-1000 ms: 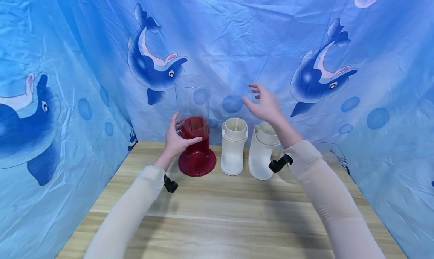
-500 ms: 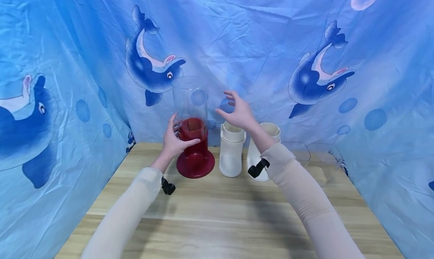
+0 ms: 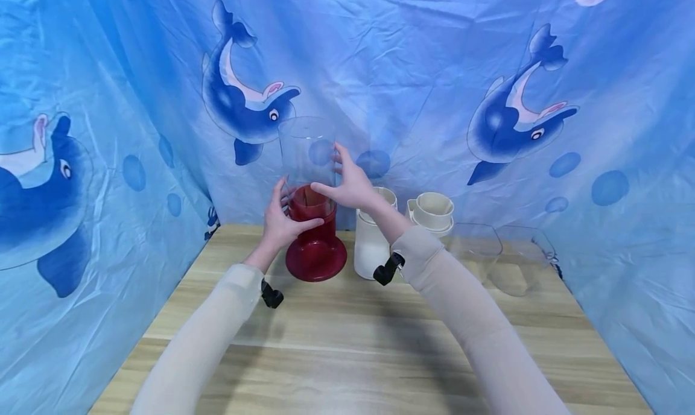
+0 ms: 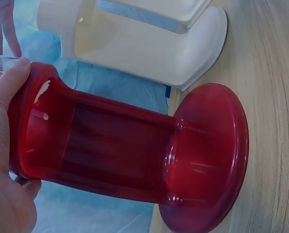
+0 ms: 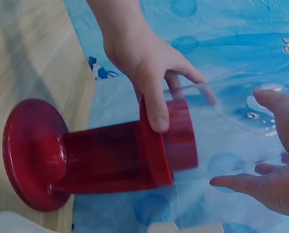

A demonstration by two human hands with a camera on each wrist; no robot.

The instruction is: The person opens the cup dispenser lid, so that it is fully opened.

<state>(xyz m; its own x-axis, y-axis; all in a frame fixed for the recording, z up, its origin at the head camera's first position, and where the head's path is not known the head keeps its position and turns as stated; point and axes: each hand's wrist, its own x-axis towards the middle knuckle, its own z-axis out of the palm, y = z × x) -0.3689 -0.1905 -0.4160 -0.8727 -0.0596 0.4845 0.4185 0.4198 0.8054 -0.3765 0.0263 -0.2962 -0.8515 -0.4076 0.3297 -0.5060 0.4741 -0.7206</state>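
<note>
Over the near edge of the bench (image 3: 326, 354): 2 pale sleeves (image 3: 461, 324), each with 1 black wrist camera (image 3: 272, 295) at the cuff. Left hand (image 3: 280, 229): fingers curled round the collar of 1 red stand (image 3: 317, 243), thumb across its front. Right hand (image 3: 354, 187): fingers spread, slightly bent, beside 1 clear cylinder (image 3: 295, 155); contact not discernible. Red stand: upright on its round foot, toward the far edge, left of middle. Clear cylinder: upright, open-topped, lower end around the red stand's neck. White stands (image 3: 369, 252): 2, upright, just right of the red stand, partly hidden by the right arm. Clear pieces (image 3: 513, 273): 2, faintly outlined, near the far right corner. Beyond the far edge: 1 blue curtain (image 3: 402, 59), dolphin-printed.
</note>
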